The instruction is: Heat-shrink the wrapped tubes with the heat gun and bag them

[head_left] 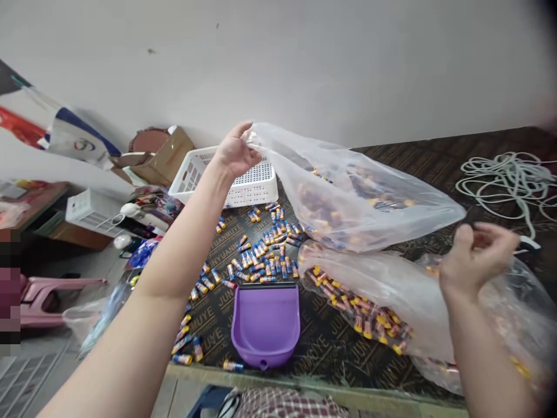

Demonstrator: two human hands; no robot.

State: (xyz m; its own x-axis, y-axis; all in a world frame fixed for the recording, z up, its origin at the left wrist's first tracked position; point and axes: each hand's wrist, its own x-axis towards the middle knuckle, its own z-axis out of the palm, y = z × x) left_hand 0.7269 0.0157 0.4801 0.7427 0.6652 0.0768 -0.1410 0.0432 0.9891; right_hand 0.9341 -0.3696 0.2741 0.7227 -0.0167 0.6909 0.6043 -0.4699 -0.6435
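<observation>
My left hand [238, 152] is raised over the white basket, its fingers closed on the gathered edge of a translucent plastic bag [383, 203]. The bag stretches to the right, with small printed cylinders showing through it. At its far corner, the curled fingers of my right hand [472, 261] appear to pinch the plastic; the contact is small and blurred. Below lies a second plastic bag [391, 278], full of pink and yellow cylinders [361, 313]. Loose blue and yellow cylinders [261, 252] are scattered over the dark printed table covering [322, 354]. A purple scoop [266, 322] rests near the front edge.
A white perforated basket [256, 191] stands at the back left. White cord [507, 180] is coiled at the right. Beyond the table on the left are a cardboard box [172, 154], a white crate [93, 212] and a pink stool [52, 296]. A pale wall rises behind.
</observation>
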